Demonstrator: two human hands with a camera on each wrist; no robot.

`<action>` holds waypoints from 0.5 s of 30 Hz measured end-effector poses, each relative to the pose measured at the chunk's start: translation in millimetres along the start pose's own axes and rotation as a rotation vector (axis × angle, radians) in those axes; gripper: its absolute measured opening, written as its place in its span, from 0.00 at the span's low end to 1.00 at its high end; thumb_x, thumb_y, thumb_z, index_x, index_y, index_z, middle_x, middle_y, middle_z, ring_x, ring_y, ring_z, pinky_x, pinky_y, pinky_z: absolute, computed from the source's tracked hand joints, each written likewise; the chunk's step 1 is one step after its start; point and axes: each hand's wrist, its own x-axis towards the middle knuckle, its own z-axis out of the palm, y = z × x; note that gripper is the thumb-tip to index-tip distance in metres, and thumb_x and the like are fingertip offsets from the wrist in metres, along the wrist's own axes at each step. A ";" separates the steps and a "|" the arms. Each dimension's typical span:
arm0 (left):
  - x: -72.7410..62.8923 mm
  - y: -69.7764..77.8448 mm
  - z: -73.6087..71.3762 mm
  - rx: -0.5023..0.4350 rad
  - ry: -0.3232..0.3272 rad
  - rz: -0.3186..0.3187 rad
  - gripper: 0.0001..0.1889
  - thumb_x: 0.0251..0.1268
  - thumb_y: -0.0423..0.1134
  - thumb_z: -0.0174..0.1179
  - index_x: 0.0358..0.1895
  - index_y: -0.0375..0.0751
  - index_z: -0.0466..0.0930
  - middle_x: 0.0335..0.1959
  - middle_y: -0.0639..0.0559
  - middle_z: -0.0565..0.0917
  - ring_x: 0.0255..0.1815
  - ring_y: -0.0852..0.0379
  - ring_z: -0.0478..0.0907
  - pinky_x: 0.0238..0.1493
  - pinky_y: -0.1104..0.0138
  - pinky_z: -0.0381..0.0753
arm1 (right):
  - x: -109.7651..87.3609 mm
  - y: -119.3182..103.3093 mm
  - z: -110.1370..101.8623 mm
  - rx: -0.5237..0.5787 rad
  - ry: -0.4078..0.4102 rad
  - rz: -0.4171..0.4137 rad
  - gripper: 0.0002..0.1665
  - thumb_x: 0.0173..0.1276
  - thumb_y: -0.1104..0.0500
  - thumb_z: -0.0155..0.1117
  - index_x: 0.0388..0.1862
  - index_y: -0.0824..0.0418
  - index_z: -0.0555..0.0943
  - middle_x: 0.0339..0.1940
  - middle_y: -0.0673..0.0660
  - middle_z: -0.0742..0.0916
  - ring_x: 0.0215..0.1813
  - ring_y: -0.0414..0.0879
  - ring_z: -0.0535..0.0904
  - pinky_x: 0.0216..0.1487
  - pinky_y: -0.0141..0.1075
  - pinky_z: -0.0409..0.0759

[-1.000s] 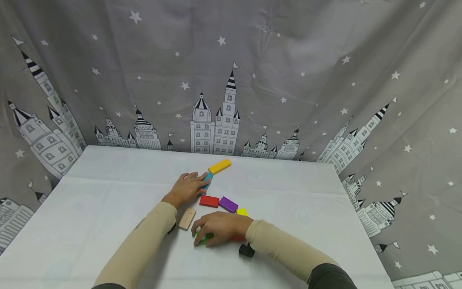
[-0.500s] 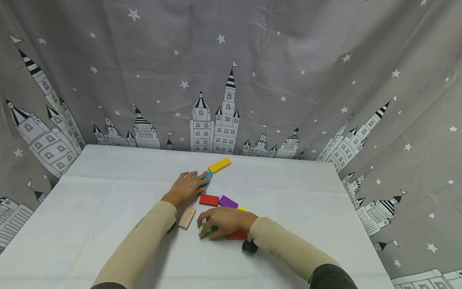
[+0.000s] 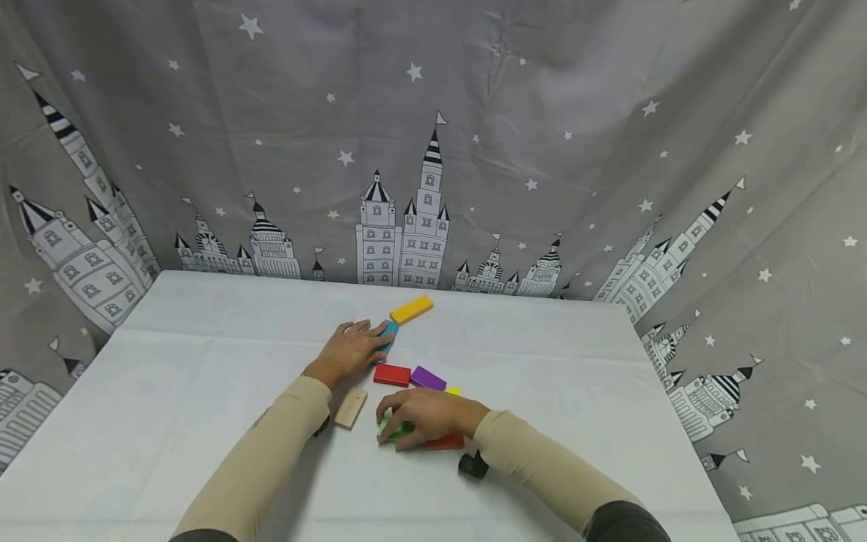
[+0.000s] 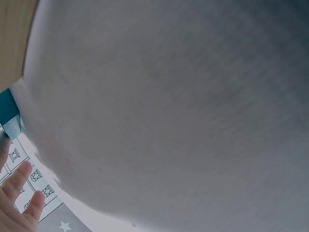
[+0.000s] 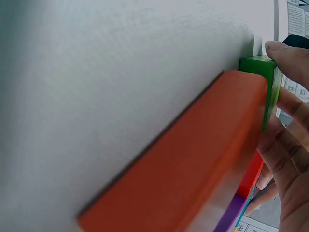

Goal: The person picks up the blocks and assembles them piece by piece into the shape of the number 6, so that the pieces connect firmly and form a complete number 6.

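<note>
My left hand (image 3: 347, 354) lies over a blue block (image 3: 387, 348) in the head view, thumb and a finger about its ends. The left wrist view catches the teal-blue end (image 4: 8, 107) of that block beside extended fingers (image 4: 17, 181). Closer to me, my right hand (image 3: 433, 415) pinches a green block (image 3: 396, 431) between thumb and fingers. An orange-red block (image 3: 445, 442) lies partly under that hand. In the right wrist view the green block (image 5: 255, 65) sits right at the end of the orange-red block (image 5: 188, 150).
A yellow-orange block (image 3: 412, 309) lies by the far end of the blue one. Red (image 3: 392, 375) and purple (image 3: 429, 378) blocks form a row with a yellow block (image 3: 454, 391), partly covered. A plain wooden block (image 3: 351, 409) lies between the arms on the white table (image 3: 555, 391).
My right hand has slid the green block to the right and slightly away from me, up to the orange-red block. The left hand has stayed on the blue block.
</note>
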 end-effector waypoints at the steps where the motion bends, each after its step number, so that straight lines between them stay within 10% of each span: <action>1: 0.0 0.1 -0.1 0.000 -0.001 -0.001 0.28 0.71 0.52 0.52 0.72 0.50 0.64 0.74 0.47 0.62 0.72 0.36 0.59 0.69 0.40 0.54 | -0.5 0.2 0.7 -0.002 0.005 -0.002 0.15 0.65 0.49 0.67 0.51 0.46 0.86 0.56 0.47 0.80 0.56 0.34 0.73 0.59 0.19 0.65; 15: -0.8 1.4 -2.0 0.013 -0.011 0.000 0.29 0.71 0.52 0.52 0.72 0.49 0.64 0.73 0.46 0.62 0.71 0.36 0.60 0.69 0.40 0.56 | -8.0 -1.7 1.1 0.008 0.021 -0.016 0.15 0.64 0.49 0.68 0.50 0.47 0.87 0.53 0.47 0.80 0.50 0.33 0.75 0.54 0.16 0.65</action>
